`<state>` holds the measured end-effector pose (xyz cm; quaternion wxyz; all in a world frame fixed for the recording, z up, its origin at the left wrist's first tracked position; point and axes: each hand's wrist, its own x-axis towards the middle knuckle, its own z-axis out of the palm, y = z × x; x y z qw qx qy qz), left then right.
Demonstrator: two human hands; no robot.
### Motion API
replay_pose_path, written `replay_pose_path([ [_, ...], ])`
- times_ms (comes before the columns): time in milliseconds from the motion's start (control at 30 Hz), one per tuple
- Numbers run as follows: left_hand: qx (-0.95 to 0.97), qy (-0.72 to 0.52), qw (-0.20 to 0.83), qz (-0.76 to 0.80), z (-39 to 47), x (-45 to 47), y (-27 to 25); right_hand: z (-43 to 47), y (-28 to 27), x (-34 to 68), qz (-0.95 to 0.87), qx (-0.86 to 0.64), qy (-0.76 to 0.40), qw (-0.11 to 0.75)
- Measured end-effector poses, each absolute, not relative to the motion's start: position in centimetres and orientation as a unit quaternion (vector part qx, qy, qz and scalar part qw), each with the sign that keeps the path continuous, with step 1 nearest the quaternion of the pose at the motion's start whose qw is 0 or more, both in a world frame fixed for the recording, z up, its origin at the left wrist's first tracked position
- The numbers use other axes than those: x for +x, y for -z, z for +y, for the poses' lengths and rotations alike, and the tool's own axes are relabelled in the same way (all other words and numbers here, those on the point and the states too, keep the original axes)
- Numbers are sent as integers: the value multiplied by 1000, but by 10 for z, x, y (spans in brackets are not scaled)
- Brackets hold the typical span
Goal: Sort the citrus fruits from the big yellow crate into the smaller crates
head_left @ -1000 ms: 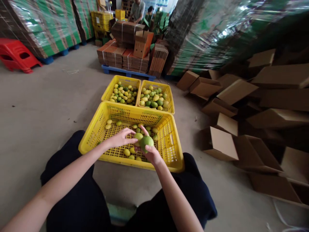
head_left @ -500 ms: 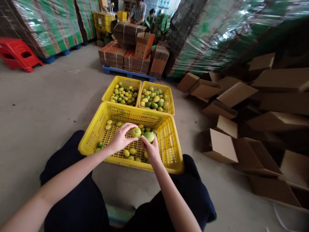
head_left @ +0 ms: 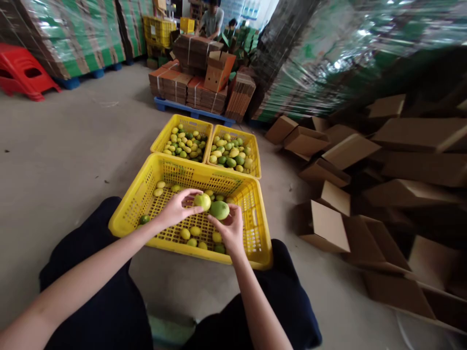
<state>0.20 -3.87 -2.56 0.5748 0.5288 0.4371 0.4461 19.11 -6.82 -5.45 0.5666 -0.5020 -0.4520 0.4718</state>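
Above the near yellow crate (head_left: 251,209), my left hand (head_left: 177,208) grips a yellow-green lemon (head_left: 202,201) between thumb and fingers. My right hand (head_left: 232,227) is closed on a greener lemon (head_left: 219,210), held just beside the first one. Several yellow and green lemons (head_left: 195,231) lie loose on the slatted bottom of this crate, in small groups. Part of the crate's floor is hidden behind my hands and forearms.
Two more yellow crates (head_left: 156,141) of lemons stand against the far side. Beyond them, flattened cartons (head_left: 207,99) are stacked on a blue pallet (head_left: 193,111). Open cardboard boxes (head_left: 330,226) pile up at right; a red stool (head_left: 27,73) stands left. A person (head_left: 211,22) is at the back.
Both lemons have been turned in my fingers; the right one now shows more of its green side. The view has shifted slightly.
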Motion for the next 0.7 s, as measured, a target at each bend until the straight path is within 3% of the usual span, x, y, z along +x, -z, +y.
replay_pose_path([
  [133,341,-410,749,394,-32,0,39,-64,52,194,-397,-479,-572,535],
  [233,273,-354,807,385,-31,1,49,-62,56,193,-355,-471,-621,516],
  [367,275,-351,800,401,-31,2,46,-64,58,192,-353,-459,-626,522],
  [567,415,-433,703,381,-33,-2,27,-64,51,196,-418,-418,-547,593],
  [700,413,-436,706,376,-33,-4,28,-62,48,199,-449,-401,-535,592],
])
